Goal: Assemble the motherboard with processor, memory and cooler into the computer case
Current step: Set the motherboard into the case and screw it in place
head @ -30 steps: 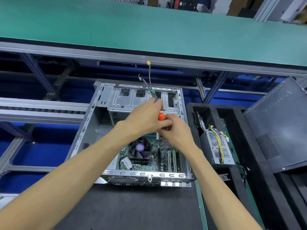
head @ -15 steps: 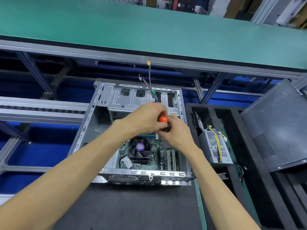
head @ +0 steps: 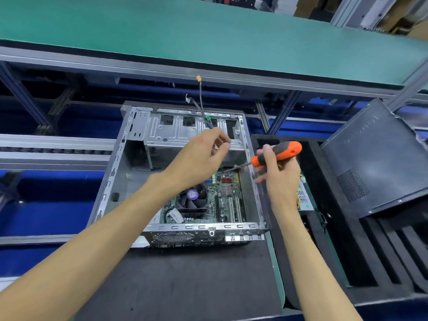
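An open grey computer case (head: 108,181) lies on a dark mat. Inside it sits the green motherboard (head: 228,200) with a black cooler fan (head: 192,196) bearing a purple centre. My right hand (head: 275,172) grips an orange and black screwdriver (head: 278,154) over the case's right wall, its shaft pointing left and down toward the board. Over the middle of the case hovers my left hand (head: 203,156), fingers loosely curled with thumb and fingertips close together; whether it pinches anything I cannot tell. Thin cables (head: 201,100) with a green plug rise from the drive cage behind it.
A black foam tray (head: 342,239) stands right of the case, holding a metal power supply (head: 303,198) with yellow wires. A dark side panel (head: 379,158) leans at the far right. A green conveyor belt (head: 208,31) runs across the back.
Both hands were together on the screwdriver over the board. Now they have separated: the right hand has lifted the screwdriver up and to the right, the left hand has drawn away leftward.
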### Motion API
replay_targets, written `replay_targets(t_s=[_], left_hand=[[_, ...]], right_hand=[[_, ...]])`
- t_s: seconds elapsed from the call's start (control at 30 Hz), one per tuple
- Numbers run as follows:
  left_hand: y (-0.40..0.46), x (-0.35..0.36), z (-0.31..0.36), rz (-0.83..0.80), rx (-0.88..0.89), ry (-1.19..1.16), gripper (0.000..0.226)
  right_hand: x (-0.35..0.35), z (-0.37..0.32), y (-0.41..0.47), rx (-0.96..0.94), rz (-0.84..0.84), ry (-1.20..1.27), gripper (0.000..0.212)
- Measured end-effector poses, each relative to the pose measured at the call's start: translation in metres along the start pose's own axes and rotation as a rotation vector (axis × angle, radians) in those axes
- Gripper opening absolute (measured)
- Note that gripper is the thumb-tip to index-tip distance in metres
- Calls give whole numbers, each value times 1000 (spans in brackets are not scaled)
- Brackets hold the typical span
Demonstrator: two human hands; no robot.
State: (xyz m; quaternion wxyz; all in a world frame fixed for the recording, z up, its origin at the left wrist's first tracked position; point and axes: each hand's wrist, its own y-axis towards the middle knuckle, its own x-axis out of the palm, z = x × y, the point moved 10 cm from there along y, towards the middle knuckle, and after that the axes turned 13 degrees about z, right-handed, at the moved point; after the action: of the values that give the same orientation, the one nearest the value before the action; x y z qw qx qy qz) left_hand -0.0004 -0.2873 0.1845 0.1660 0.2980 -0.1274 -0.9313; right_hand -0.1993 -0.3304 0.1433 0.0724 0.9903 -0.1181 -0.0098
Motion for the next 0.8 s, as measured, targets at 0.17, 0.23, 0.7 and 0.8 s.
replay_targets(t_s=[0.17,0.23,0.7,0.8], left_hand=[[-18,38,35,-122,-33,-145,12],[-27,57,52,-169,-28,-190,12],[-114,294,71,-716,168,292,16],[-141,343,53,-841,234,505,11]], right_hand=[[-79,-27,8,60,279,203,27],[-113,-33,11,87,368,293,24],[-271,51,12,68,464,-137,23],[-288,83,5,92,434,-236,25]])
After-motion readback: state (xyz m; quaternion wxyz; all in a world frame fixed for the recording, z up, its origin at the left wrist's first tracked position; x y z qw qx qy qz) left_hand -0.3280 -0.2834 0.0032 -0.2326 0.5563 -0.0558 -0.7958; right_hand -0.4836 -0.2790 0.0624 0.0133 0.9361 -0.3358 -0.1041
